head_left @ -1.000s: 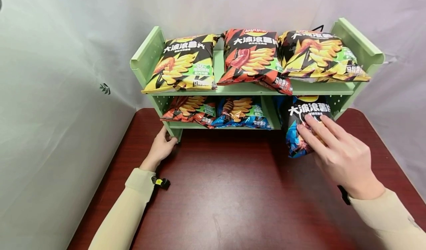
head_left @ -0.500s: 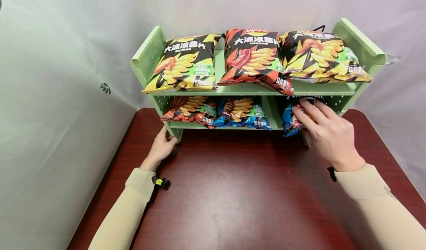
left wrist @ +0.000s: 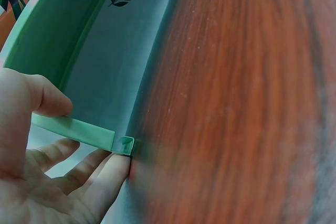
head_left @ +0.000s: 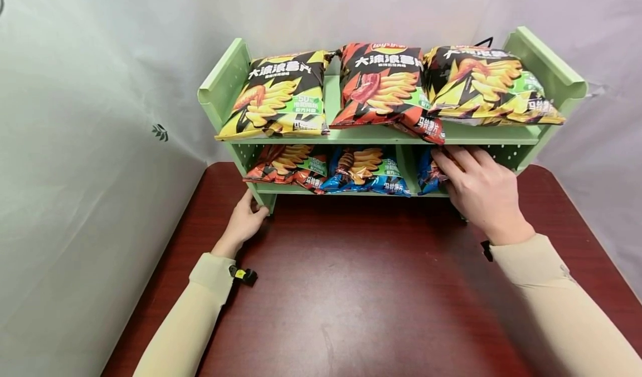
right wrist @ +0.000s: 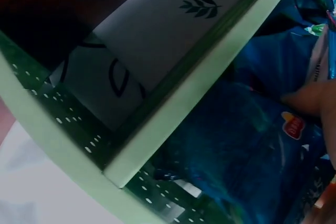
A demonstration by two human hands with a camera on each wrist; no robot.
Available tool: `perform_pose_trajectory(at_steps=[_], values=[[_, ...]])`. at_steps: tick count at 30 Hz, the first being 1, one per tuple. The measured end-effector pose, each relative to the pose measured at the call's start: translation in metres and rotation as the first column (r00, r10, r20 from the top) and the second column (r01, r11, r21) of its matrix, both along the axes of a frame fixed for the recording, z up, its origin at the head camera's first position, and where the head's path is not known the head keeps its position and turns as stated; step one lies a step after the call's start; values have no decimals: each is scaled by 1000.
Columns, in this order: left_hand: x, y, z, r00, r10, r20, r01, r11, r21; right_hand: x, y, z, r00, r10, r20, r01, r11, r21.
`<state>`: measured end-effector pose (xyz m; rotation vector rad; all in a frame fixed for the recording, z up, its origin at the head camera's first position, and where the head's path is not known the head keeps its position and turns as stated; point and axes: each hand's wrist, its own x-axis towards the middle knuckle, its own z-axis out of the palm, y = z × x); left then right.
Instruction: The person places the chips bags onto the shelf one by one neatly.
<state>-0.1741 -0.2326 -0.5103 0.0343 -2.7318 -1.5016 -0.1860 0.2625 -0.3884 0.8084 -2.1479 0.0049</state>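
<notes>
A green two-tier shelf rack [head_left: 381, 137] stands on the dark red table. My left hand [head_left: 243, 221] grips its front left leg [left wrist: 73, 129], the thumb on one side of the edge and the fingers on the other. At the lower tier's right end, my right hand [head_left: 484, 190] holds a blue bag of chips [head_left: 429, 173], partly hidden behind the fingers and the upper board. In the right wrist view, the thumb lies against the blue bag [right wrist: 236, 145]. Left of it on that tier lie another blue chip bag [head_left: 368, 170] and a red chip bag [head_left: 288, 168].
Two yellow-and-black chip bags, one left [head_left: 281, 95] and one right [head_left: 494, 87], flank a red chip bag [head_left: 383, 87] on the upper tier. The rack's end panels [head_left: 549, 70] rise at both sides. Pale cloth [head_left: 100, 115] hangs behind and beside the table [head_left: 341, 288].
My right hand has pushed the blue chip bag back and slightly up into the lower tier, moving inward and to the left. My left hand stays on the rack's leg.
</notes>
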Motion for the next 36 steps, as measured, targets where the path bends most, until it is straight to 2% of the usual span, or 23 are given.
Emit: perform_pose_trajectory(at_steps=[12, 20, 25, 31, 36], values=[[0, 0, 0, 1000, -1, 0, 1, 1000, -3, -1, -1, -6, 991, 9, 134, -6, 1000, -29], [-1, -1, -3, 1000, 6, -7, -6, 1000, -11, 0, -3, -14, 982, 1, 187, 8, 999, -50], [-1, -1, -3, 1000, 1, 0, -1, 1000, -7, 0, -2, -16, 967, -12, 254, 22, 999, -39], [-1, -1, -4, 1000, 0, -7, 0, 1000, -11, 4, -2, -22, 934, -53, 353, 62, 998, -15], [-1, 1, -2, 1000, 5, -17, -5, 1000, -10, 4, -2, -24, 936, -61, 347, 69, 998, -12]])
